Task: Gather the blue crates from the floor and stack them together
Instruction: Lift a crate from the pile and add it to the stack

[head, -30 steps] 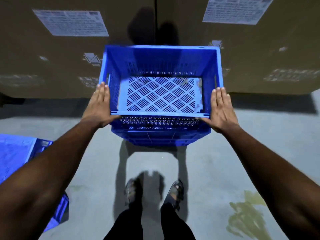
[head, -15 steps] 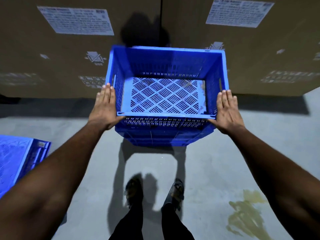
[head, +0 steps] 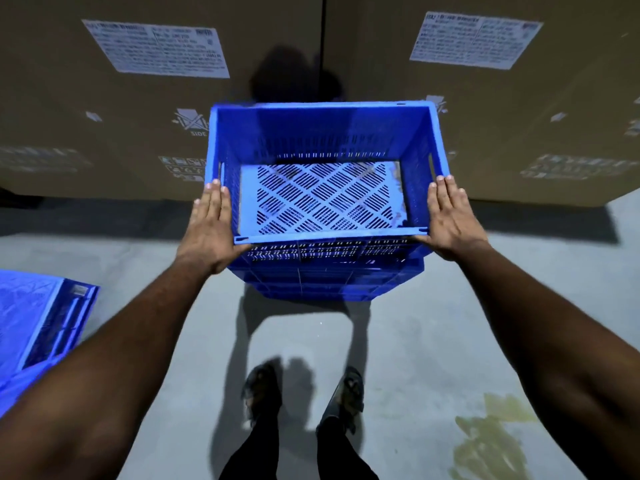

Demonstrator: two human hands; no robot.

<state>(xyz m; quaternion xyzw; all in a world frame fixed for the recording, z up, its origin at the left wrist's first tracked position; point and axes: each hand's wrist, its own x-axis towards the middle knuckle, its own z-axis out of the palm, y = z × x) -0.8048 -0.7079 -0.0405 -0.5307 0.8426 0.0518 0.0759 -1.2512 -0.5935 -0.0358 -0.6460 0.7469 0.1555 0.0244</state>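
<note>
We had the blue crate (head: pixel 322 199) clear of the floor (head: pixel 415 341) before the cartons (head: pixel 138 116), left hand (head: pixel 209 230) and right hand (head: pixel 450 220) flat on its sides, fingers straight and together, squeezing inward to carry it, another crate (head: pixel 41 327) at left edge.

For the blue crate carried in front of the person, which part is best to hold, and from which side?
Hold the blue crate by its two short end walls, coming in from left and right. Each end wall has a slot under the rim for fingers. The left hand and right hand now only press flat on those ends.
</note>
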